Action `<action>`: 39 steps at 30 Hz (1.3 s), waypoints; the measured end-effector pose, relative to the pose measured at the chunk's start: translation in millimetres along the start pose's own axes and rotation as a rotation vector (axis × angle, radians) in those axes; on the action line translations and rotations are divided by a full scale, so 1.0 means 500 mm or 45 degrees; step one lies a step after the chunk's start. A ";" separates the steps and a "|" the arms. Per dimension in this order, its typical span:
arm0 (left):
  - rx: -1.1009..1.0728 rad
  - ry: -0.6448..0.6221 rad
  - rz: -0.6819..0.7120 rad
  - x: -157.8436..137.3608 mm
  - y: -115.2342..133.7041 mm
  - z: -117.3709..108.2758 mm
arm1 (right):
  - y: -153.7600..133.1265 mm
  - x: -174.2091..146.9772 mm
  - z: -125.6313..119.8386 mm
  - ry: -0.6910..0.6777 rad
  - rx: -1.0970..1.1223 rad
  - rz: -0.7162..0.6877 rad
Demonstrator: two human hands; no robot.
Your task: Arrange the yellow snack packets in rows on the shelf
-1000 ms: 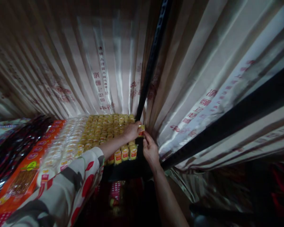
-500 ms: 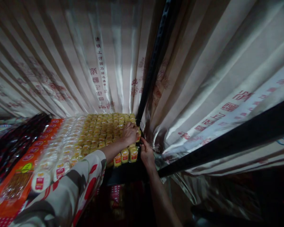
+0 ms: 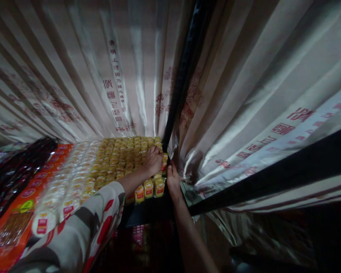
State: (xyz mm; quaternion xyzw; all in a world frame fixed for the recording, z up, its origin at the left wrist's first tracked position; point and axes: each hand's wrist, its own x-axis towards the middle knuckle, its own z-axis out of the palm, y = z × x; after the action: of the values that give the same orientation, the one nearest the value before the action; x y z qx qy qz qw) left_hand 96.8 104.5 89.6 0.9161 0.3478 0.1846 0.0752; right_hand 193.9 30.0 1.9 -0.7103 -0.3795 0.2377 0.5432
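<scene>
Rows of small yellow wrapped snack packets [image 3: 116, 155] cover the right part of the shelf. My left hand [image 3: 154, 161] lies over the right end of these rows, its fingers bent down around a yellow packet [image 3: 165, 162] that shows beside it. Just to the right, my right hand [image 3: 173, 180] is at the shelf's right edge, close to that packet. Its fingers are closed with the thumb pointing up; what they hold, if anything, is hidden. Nearer to me, several yellow packets with red labels [image 3: 149, 188] stand at the shelf's front edge.
White round wrapped packets [image 3: 45, 222], orange snack bags [image 3: 13, 227] and dark shiny packages [image 3: 14, 178] fill the shelf leftward. A dark upright post [image 3: 182, 72] stands behind my hands, and a dark bar [image 3: 272, 167] slants to the right. Pale printed curtains [image 3: 130, 68] hang behind.
The view has shifted slightly. My left hand stays over the right end of the yellow rows, and my right hand has drawn closer in against the shelf edge.
</scene>
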 end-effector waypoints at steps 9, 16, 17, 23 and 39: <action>-0.134 0.092 -0.013 -0.005 -0.012 0.021 | -0.020 0.037 0.011 -0.187 0.261 0.035; -0.121 0.083 -0.107 -0.004 -0.005 0.010 | -0.011 0.034 0.015 -0.268 0.401 0.063; -0.105 0.077 -0.115 -0.003 -0.006 0.008 | -0.011 0.034 0.017 -0.270 0.423 0.068; -0.029 0.004 -0.160 0.003 -0.010 -0.006 | -0.017 0.040 0.030 -0.239 0.535 0.056; 0.007 -0.159 -0.141 0.008 -0.001 -0.020 | -0.002 -0.098 -0.037 -0.168 0.365 0.082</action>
State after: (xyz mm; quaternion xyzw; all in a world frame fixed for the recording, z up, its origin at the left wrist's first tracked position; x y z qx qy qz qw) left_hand 95.3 107.8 99.7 0.9055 0.3930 0.1218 0.1041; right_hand 178.0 -19.8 4.6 -0.6201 -0.3535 0.3528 0.6049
